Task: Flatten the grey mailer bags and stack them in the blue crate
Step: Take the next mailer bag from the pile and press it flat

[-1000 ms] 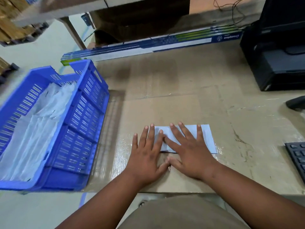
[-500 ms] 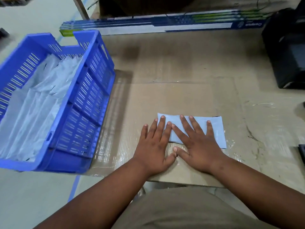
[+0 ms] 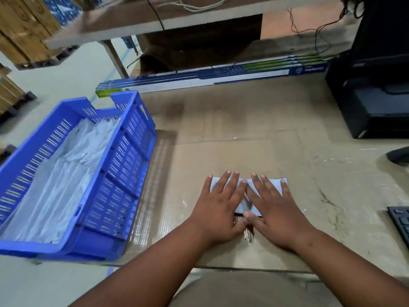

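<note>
Left hand (image 3: 218, 206) and right hand (image 3: 275, 210), fingers spread flat, press the grey mailer bag (image 3: 245, 197); blue crate (image 3: 124, 165) lies left of them.

Pale grey mailer bag (image 3: 244, 203), slotted blue crate (image 3: 124, 165), brown cardboard tabletop (image 3: 243, 120), black keyboard (image 3: 400, 220).

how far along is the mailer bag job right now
Done: several flattened grey mailer bags already lie stacked in the blue crate. In hand: one more folded mailer bag lies on the cardboard-covered table, with the left hand and right hand pressing it flat, fingers straight. Left: moving this bag into the crate. No other loose bags are in view, so I can't tell how many remain.
</note>
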A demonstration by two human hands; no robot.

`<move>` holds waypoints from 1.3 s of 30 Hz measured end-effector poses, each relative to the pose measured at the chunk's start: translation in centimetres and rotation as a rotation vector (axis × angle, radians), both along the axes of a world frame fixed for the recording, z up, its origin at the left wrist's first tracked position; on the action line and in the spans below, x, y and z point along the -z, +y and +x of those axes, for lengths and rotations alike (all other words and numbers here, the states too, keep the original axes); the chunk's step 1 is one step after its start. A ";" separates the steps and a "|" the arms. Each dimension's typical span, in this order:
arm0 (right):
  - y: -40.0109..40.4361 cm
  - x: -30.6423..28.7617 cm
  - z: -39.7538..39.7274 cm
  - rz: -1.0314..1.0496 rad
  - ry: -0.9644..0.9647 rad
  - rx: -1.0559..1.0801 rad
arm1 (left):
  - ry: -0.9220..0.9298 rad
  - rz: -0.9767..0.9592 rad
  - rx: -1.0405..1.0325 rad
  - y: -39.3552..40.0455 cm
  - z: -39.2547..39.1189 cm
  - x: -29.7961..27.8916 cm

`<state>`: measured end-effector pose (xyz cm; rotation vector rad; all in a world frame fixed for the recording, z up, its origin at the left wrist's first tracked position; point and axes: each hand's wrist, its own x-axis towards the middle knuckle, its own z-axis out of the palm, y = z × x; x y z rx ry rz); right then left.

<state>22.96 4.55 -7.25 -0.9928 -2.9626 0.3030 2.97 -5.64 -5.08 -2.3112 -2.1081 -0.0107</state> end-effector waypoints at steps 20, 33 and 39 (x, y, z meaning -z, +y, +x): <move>1.1 3.1 2.9 0.011 -0.067 0.084 | -0.017 0.007 0.120 2.1 2.5 3.9; -1.0 1.7 -2.4 -0.119 0.159 -0.118 | -0.102 0.053 -0.007 1.3 0.8 3.9; 0.0 2.6 -0.7 -0.035 0.043 -0.043 | -0.052 0.100 0.049 1.0 -0.9 4.1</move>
